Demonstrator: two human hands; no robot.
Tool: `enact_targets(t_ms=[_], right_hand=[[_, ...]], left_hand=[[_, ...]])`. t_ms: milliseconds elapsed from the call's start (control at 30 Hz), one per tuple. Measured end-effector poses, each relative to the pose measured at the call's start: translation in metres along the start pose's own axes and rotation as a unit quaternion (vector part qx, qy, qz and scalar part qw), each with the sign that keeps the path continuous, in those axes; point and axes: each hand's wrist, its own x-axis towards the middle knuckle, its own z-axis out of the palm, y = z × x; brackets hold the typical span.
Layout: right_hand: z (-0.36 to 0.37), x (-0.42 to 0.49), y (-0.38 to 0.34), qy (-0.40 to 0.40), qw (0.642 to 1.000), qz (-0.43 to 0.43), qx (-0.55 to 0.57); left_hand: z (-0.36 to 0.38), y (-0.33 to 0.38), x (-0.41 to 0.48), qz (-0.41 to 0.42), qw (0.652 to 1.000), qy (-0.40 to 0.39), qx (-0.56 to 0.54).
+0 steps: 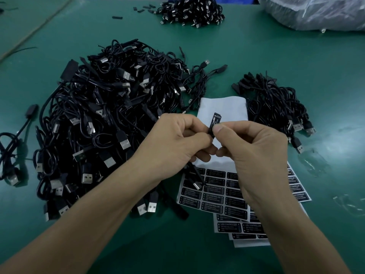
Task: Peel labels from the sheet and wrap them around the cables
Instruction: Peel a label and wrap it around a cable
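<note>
- Head view: L hand (177, 143), fingers curled, grips cable (194, 173); thumb tip against lower end of label (213, 124)
- R hand (252, 151), thumb + forefinger pinch same label; label upright betw. both hands
- Cable's USB plug lies over label sheet (214, 197)
- Label sheet: upper part bare white, black labels in rows below; on green table (325, 76), more sheets fanned under it
- Big cable pile (110, 119) left of sheet; small pile (276, 103) right
- Far pile (191, 10) + plastic bag (316, 10) at top edge

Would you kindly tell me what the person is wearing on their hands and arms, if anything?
Nothing shows: the left hand and right hand are bare, with no gloves, rings or watch. The left forearm and right forearm are uncovered to the frame's edge, no sleeve in view.
</note>
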Motion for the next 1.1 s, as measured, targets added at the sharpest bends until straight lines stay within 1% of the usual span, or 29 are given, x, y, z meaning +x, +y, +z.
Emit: enact_targets(t_ms=[167, 533, 700, 933, 1100], right_hand=[[0.0005, -0.0015, -0.0014, 0.003, 1.0, -0.026, -0.005], [0.0008, -0.0015, 0.0016, 0.009, 1.0, -0.02, -0.005], [-0.0024, 0.0019, 0.0064, 0.052, 0.998, 0.013, 0.015], [0.0015, 0.0, 0.0058, -0.027, 0.999, -0.014, 0.015], [0.0001, 0.0033, 0.0053, 0.002, 1.0, 0.02, 0.023]], left_hand=[[0.0015, -0.0011, -0.0001, 0.009, 1.0, 0.004, -0.001], [0.0012, -0.0026, 0.0003, 0.017, 1.0, 0.0, 0.004], [0.0005, -0.0017, -0.0001, 0.017, 1.0, 0.001, -0.002], [0.0011, -0.0006, -0.0011, 0.021, 1.0, -0.004, 0.001], [0.0018, -0.0022, -0.0007, 0.014, 1.0, -0.011, -0.009]])
